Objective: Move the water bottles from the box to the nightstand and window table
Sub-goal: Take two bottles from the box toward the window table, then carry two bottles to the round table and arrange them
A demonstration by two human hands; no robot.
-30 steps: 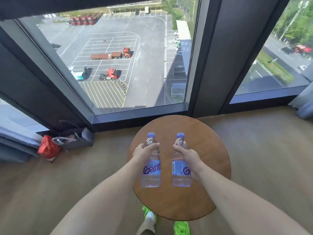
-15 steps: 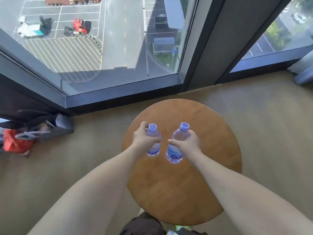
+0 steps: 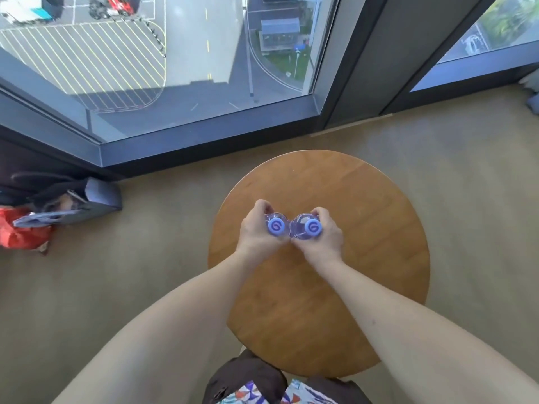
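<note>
Two clear plastic water bottles, left bottle and right bottle, upright and touching at centre frame over the round wooden surface. Gripped round the shoulders by left hand and right hand, fingers curled round each. Probably full and fairly heavy, thin-walled and smooth: best held at the stiffer shoulder or neck, not squeezed mid-body.

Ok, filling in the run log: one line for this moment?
left hand grips left bottle | right hand grips right bottle | bottles upright, side by side | over round table by window
</note>
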